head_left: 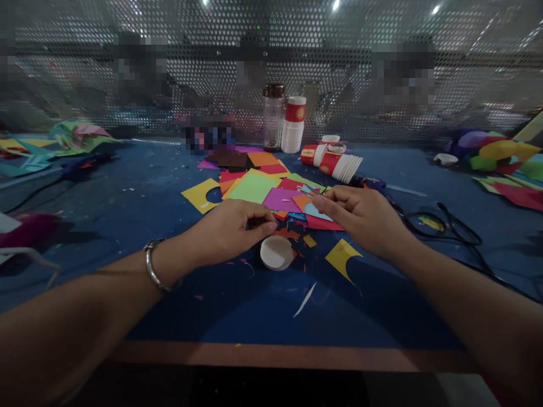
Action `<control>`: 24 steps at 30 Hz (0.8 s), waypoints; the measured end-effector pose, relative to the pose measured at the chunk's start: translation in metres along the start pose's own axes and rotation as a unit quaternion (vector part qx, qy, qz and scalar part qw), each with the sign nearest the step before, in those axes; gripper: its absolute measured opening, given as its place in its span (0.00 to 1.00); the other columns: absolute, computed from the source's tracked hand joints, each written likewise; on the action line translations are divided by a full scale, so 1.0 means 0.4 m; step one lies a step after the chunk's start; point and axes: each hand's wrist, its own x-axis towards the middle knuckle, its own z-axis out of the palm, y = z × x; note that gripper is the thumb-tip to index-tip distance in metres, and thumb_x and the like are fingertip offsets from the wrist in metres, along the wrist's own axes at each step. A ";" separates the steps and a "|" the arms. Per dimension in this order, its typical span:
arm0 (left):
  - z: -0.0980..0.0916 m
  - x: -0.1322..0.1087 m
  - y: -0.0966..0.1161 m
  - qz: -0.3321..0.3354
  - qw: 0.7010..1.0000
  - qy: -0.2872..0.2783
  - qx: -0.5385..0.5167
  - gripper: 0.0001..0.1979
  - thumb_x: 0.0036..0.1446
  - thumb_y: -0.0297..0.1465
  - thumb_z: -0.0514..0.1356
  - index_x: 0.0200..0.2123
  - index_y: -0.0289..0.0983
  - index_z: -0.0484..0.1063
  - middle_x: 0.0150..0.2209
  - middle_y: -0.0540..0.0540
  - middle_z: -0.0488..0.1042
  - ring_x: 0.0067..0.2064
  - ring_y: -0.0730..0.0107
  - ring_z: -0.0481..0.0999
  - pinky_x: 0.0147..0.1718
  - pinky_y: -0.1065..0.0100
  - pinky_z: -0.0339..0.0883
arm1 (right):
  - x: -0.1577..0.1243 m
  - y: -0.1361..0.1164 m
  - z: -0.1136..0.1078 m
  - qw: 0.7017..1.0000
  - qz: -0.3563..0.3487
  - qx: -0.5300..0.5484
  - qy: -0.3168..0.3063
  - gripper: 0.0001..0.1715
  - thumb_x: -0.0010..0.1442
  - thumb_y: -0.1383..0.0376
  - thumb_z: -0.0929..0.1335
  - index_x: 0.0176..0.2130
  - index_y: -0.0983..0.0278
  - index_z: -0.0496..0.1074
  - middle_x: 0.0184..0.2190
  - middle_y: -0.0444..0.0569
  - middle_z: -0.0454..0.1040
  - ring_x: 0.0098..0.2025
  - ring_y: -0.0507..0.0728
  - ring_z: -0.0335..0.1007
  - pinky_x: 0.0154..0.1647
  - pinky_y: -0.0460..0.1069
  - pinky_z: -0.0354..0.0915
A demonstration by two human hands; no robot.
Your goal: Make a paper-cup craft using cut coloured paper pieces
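Note:
My left hand point(246, 229) is over the paper scraps, its thumb and fingers pinched together; anything between them is too small to make out. Just below its fingertips a small white round piece, like a cup bottom point(276, 252), lies on the blue table point(190, 316). My right hand point(352, 212) is closed on small metal tweezers or scissors point(309, 191), whose tips point left over the coloured paper. Between and behind the hands are sheets of green paper point(253, 186), purple paper point(282, 199) and other colours. A cut yellow piece point(343, 257) lies below my right hand.
A clear bottle point(272, 121) and stacked paper cups point(292, 127) stand at the back, with more cups point(339, 165) lying beside them. A black cable point(462, 243) coils at right. Colourful paper shapes point(504, 152) lie far right. A perforated metal screen point(339, 68) rises behind.

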 end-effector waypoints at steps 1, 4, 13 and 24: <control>0.000 0.000 0.001 0.000 1.000 -0.006 0.008 0.12 0.63 0.37 0.59 0.33 0.38 0.79 0.28 0.52 0.78 0.28 0.74 0.71 0.28 0.70 0.59 | 0.003 0.005 0.001 1.000 -0.004 -0.026 -0.010 0.28 0.66 0.45 0.64 0.24 0.62 0.64 0.19 0.40 0.59 0.22 0.50 0.53 0.24 0.48 0.49; -0.002 -0.005 0.006 -0.005 0.999 -0.031 0.013 0.16 0.64 0.42 0.58 0.33 0.39 0.79 0.27 0.52 0.76 0.27 0.74 0.70 0.26 0.70 0.58 | 0.010 0.016 0.005 0.994 -0.013 -0.097 -0.048 0.27 0.66 0.46 0.64 0.24 0.61 0.62 0.20 0.42 0.62 0.24 0.51 0.55 0.26 0.49 0.49; -0.011 -0.032 0.024 0.029 0.993 -0.111 0.037 0.26 0.45 0.51 0.72 0.42 0.41 0.77 0.40 0.49 0.78 0.39 0.64 0.74 0.33 0.68 0.62 | 0.006 0.002 0.002 0.958 0.010 -0.225 -0.177 0.26 0.67 0.44 0.62 0.30 0.61 0.67 0.27 0.48 0.72 0.28 0.55 0.63 0.27 0.49 0.50; 0.012 0.072 -0.074 0.107 0.977 0.045 0.180 0.26 0.60 0.34 0.61 0.60 0.33 0.70 0.60 0.36 0.73 0.62 0.51 0.67 0.63 0.51 0.56 | 0.013 0.016 0.002 0.970 0.010 -0.193 -0.144 0.26 0.66 0.44 0.62 0.30 0.61 0.67 0.26 0.47 0.72 0.28 0.55 0.65 0.28 0.50 0.53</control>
